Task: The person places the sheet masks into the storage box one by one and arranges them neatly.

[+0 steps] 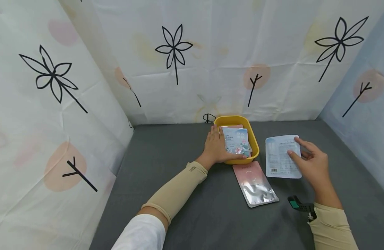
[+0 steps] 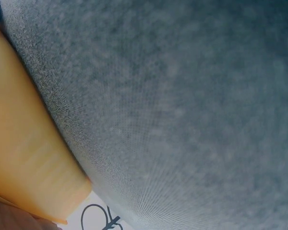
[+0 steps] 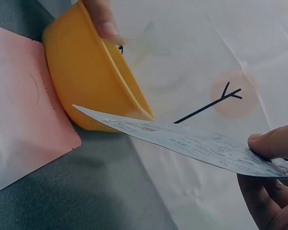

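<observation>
My left hand (image 1: 215,146) rests over the left and front rim of a yellow plastic basket (image 1: 255,147), fingers straight and thumb laid along the front. In it lies a light-blue face mask packet (image 1: 236,139) with a floral print, over other packets mostly hidden. My right hand (image 1: 315,163) pinches a pale blue-white face mask packet (image 1: 282,156) by its right edge, thumb on top. In the right wrist view that packet (image 3: 182,143) is raised and seen nearly edge-on. A pink and silver face mask packet (image 1: 255,184) lies flat in front of the basket.
A dark grey cloth (image 1: 167,149) covers the table. Printed fabric walls (image 1: 210,86) stand behind and at both sides, with the basket close to the back one. A black strap with a green patch (image 1: 299,205) is at my right wrist.
</observation>
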A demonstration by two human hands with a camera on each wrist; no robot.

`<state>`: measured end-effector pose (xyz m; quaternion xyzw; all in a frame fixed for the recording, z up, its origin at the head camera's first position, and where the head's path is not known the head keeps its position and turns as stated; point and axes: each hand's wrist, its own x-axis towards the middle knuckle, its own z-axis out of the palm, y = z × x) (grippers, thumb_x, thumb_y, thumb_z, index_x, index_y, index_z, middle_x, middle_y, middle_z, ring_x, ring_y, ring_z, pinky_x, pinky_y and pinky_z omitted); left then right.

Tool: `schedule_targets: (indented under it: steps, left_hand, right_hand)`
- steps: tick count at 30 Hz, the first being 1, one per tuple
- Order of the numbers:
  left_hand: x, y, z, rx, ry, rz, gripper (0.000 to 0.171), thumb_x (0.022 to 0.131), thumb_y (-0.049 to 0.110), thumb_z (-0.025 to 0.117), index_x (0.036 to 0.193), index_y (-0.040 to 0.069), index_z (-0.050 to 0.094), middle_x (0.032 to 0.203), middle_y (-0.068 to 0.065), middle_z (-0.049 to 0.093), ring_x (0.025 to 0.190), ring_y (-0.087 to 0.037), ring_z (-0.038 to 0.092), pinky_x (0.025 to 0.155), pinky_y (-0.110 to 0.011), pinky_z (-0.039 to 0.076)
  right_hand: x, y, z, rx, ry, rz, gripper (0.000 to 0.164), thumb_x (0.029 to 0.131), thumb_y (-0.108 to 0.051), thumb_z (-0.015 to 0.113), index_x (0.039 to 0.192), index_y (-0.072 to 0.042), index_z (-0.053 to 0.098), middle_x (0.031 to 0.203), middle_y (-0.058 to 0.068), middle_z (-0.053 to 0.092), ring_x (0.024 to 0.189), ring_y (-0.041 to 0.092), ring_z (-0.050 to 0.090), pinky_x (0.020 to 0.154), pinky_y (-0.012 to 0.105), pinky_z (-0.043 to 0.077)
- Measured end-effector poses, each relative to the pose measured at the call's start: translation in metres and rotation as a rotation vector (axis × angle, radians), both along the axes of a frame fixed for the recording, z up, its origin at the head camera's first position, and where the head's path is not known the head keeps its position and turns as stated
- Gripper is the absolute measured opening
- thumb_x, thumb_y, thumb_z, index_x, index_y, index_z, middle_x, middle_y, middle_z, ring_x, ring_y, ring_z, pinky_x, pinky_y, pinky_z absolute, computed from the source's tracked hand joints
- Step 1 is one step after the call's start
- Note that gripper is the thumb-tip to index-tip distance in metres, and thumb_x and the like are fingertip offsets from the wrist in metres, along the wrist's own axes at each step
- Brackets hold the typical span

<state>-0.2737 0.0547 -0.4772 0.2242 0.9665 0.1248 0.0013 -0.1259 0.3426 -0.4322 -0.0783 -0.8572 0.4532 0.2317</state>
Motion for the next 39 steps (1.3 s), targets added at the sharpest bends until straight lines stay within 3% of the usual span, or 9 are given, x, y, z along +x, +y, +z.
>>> schedule_targets:
  steps: [5,8,15,20,26,32,39]
  left_hand:
    - [0.0,0.0,0.0,-0.001,-0.006,-0.002,0.152,0.07,0.1,0.059,0.17,0.002,0.002,0.179,-0.023,0.002,0.168,-0.034,0.003,0.135,-0.047,0.014]
    - [0.0,0.0,-0.001,-0.001,-0.008,0.0,0.152,0.069,0.1,0.06,0.17,0.002,0.001,0.179,-0.023,0.002,0.168,-0.034,0.003,0.135,-0.047,0.014]
    - [0.001,0.0,0.0,-0.015,-0.007,0.007,0.153,0.069,0.099,0.061,0.17,0.002,0.0,0.178,-0.023,0.001,0.168,-0.033,0.002,0.135,-0.046,0.015]
    - [0.0,0.0,0.001,-0.014,0.001,0.007,0.153,0.069,0.099,0.062,0.17,0.002,0.0,0.178,-0.023,0.001,0.168,-0.033,0.003,0.135,-0.046,0.015]
    - [0.0,0.0,0.001,-0.013,0.012,0.01,0.153,0.068,0.099,0.063,0.17,0.002,0.002,0.178,-0.024,0.002,0.168,-0.035,0.005,0.135,-0.047,0.017]
    - [0.0,0.001,-0.002,-0.004,0.024,0.009,0.153,0.067,0.099,0.063,0.17,0.0,0.009,0.178,-0.024,0.003,0.167,-0.035,0.006,0.135,-0.047,0.018]
    - [-0.001,0.001,-0.002,0.0,0.036,0.005,0.154,0.067,0.1,0.062,0.17,0.001,0.006,0.178,-0.024,0.005,0.167,-0.037,0.008,0.135,-0.048,0.018]
  right_hand:
    - [-0.001,-0.004,0.004,-0.036,0.002,-0.004,0.057,0.098,-0.003,0.075,0.152,-0.003,0.057,0.125,-0.021,0.058,0.092,-0.027,0.056,0.065,0.005,0.053]
    - [-0.003,-0.006,0.006,-0.044,0.008,-0.01,0.056,0.097,-0.002,0.075,0.151,-0.004,0.058,0.121,-0.028,0.056,0.091,-0.027,0.057,0.065,0.005,0.052]
    - [-0.012,-0.012,0.007,-0.08,0.043,0.012,0.057,0.097,0.0,0.075,0.151,-0.006,0.059,0.125,-0.021,0.059,0.096,-0.025,0.059,0.069,0.005,0.053]
    - [-0.02,-0.018,0.008,-0.114,0.046,0.044,0.056,0.098,-0.001,0.074,0.152,-0.002,0.057,0.122,-0.023,0.058,0.096,-0.022,0.061,0.067,0.008,0.055]
    - [-0.034,-0.021,0.003,-0.147,0.0,0.059,0.057,0.1,-0.007,0.073,0.154,-0.003,0.055,0.13,-0.004,0.061,0.09,-0.019,0.063,0.063,0.011,0.056]
    - [-0.047,-0.023,-0.003,-0.183,-0.028,0.101,0.059,0.101,-0.006,0.072,0.155,0.0,0.051,0.126,0.002,0.062,0.084,-0.015,0.067,0.06,0.016,0.058]
    - [-0.058,-0.028,-0.008,-0.207,-0.072,0.101,0.06,0.102,-0.009,0.071,0.157,0.0,0.05,0.136,0.032,0.061,0.08,-0.013,0.067,0.061,0.018,0.059]
